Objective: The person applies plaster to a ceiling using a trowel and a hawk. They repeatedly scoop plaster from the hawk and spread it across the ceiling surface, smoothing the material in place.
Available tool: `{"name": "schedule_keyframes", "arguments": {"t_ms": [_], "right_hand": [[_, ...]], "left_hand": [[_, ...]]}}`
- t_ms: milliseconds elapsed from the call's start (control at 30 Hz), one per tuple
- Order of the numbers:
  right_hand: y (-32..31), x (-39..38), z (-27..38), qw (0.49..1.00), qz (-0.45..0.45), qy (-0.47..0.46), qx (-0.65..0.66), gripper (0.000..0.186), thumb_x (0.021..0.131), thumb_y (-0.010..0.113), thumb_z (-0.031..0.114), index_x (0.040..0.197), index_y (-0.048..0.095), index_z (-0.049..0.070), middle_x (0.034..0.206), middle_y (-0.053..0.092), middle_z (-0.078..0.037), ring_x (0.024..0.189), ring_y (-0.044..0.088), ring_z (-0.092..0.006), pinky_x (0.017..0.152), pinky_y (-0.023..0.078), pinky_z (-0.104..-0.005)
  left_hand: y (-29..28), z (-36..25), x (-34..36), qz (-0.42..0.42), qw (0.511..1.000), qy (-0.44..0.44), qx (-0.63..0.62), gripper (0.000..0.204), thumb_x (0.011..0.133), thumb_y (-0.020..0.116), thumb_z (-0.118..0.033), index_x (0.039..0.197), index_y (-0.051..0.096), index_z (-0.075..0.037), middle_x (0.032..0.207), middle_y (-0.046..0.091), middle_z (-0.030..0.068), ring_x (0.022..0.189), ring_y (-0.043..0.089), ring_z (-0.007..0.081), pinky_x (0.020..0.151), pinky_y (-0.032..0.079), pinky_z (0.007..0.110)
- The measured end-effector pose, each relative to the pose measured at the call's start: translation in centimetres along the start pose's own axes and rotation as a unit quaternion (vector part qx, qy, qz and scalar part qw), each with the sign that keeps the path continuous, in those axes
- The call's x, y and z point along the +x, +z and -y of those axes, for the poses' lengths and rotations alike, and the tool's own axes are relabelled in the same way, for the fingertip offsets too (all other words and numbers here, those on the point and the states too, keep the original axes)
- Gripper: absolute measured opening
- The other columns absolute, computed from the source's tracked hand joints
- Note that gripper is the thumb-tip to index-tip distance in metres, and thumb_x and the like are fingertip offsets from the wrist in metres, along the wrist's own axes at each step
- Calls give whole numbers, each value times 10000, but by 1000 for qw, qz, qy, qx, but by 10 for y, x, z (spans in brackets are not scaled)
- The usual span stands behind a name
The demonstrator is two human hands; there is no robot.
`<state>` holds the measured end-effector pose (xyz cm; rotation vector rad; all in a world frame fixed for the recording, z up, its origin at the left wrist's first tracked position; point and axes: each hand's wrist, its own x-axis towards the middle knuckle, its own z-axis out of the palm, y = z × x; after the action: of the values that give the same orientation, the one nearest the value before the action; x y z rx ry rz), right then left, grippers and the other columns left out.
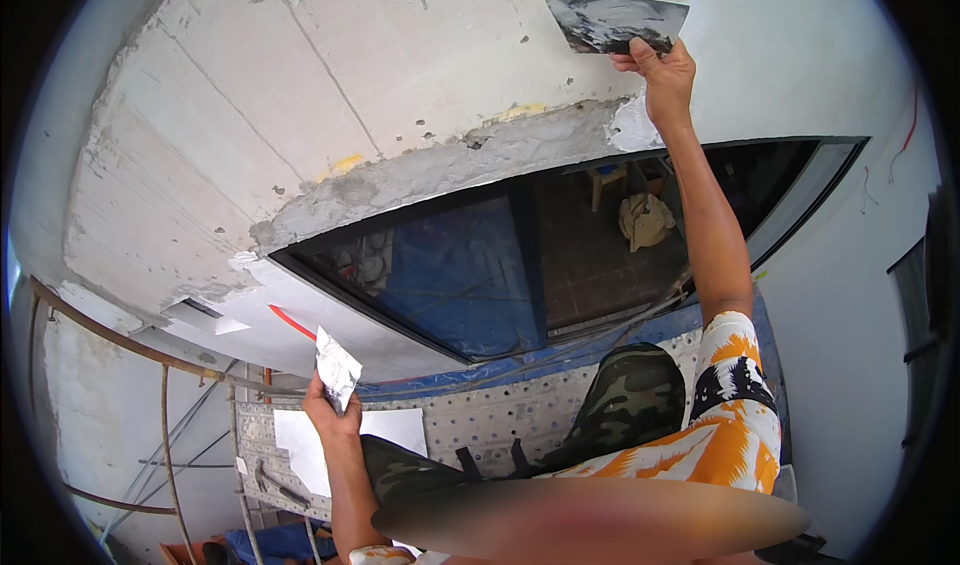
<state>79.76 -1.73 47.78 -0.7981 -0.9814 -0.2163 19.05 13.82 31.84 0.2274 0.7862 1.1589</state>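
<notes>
Up at the top of the view, my right hand (662, 75) grips a wide steel scraper blade (615, 20) by its lower edge, held flat on or just over the pale plastered wall (460, 35); its surface is smeared white and dark. Below the blade runs a rough grey band (420, 180) above a dark-framed glass opening (420, 275). My left hand (332, 405), low at centre-left, is closed round another blade (338, 365) loaded with white paste. A red strip or cable (292, 320) shows just behind it on the wall.
I am on a perforated metal platform (510, 410) with white sheets (390, 435) and a hammer-like tool (280, 490). Rusty scaffold rails (165, 425) curve along the left. A blue sheet (420, 380) lies along the wall's foot. A side wall (840, 385) stands at right.
</notes>
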Motion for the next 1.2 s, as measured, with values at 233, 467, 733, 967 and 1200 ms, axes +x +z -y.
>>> {"name": "schedule_keyframes", "arguments": {"t_ms": [233, 467, 733, 967, 1200], "right_hand": [[-5, -8, -3, 999, -9, 48, -5, 200, 968, 688, 119, 1101, 644, -23, 921, 724, -86, 739, 694, -151, 654, 576, -275], [-1, -24, -15, 983, 62, 155, -80, 202, 963, 683, 85, 1121, 639, -34, 952, 727, -99, 747, 700, -158, 650, 578, -274], [90, -15, 2, 992, 14, 124, -8, 178, 975, 667, 84, 1078, 614, -51, 942, 722, -122, 725, 709, -172, 636, 590, -268], [108, 15, 15, 996, -37, 70, 41, 156, 974, 660, 74, 1060, 611, -46, 912, 715, -115, 714, 713, -181, 620, 596, -274], [121, 17, 17, 997, -70, -9, 21, 163, 968, 681, 89, 1052, 625, -38, 859, 707, -91, 679, 687, -152, 603, 578, -274]], "left_hand": [[2, 3, 4, 12, 1000, -1, 14, 269, 994, 527, -115, 1192, 639, 29, 1093, 727, 101, 933, 734, 216, 777, 631, 335], [0, 3, 2, 11, 1000, -1, 9, 259, 986, 542, -117, 1180, 644, 20, 1082, 734, 96, 940, 739, 209, 784, 628, 328], [5, 6, 5, 35, 999, 2, 1, 257, 991, 555, -142, 1180, 647, 6, 1088, 737, 75, 939, 738, 202, 797, 624, 328], [9, 6, -3, 44, 999, 2, -18, 262, 989, 562, -152, 1188, 645, -3, 1091, 737, 75, 941, 736, 202, 803, 622, 332], [10, 10, -3, 56, 997, -14, -45, 271, 989, 566, -156, 1202, 638, -6, 1102, 740, 72, 950, 736, 203, 814, 621, 356]]}}
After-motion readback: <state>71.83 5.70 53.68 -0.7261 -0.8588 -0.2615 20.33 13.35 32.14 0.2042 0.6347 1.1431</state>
